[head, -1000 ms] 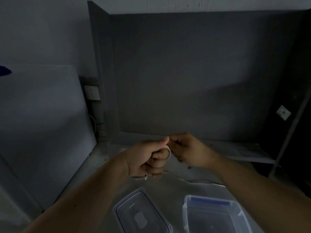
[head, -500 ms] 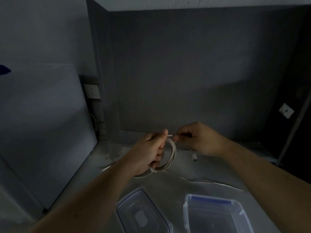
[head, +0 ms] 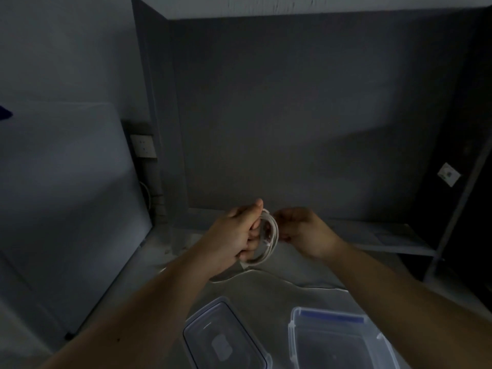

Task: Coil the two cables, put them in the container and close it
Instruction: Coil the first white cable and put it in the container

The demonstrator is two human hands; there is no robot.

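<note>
Frame centre: left hand (head: 234,235) is closed around a white cable (head: 270,235), wound into a small coil of several loops. Right hand (head: 300,230) sits just beside the coil on its right, fingers curled at the loop edge; whether it pinches a strand or only steadies it can't be told, too dim.

A second cable (head: 314,284) lies loose on the counter (head: 266,291) below the hands, a thin pale line running toward mid-right, not coiled yet.

Bottom of frame: open clear container (head: 295,339) with a blue clip edge at lower right, nothing seen inside it. Its lid (head: 226,342) lies flat to its left, apart from it.

Handling guess: the cable is light, limp and a bit springy. Loops will try to fan open once let go, so grip across the whole bundle at one point rather than a single strand. Jacket looks smooth, probably slippery. Keep plug ends tucked in and avoid sharp bends near them. Container walls should hold the coil shape once dropped in.
</note>
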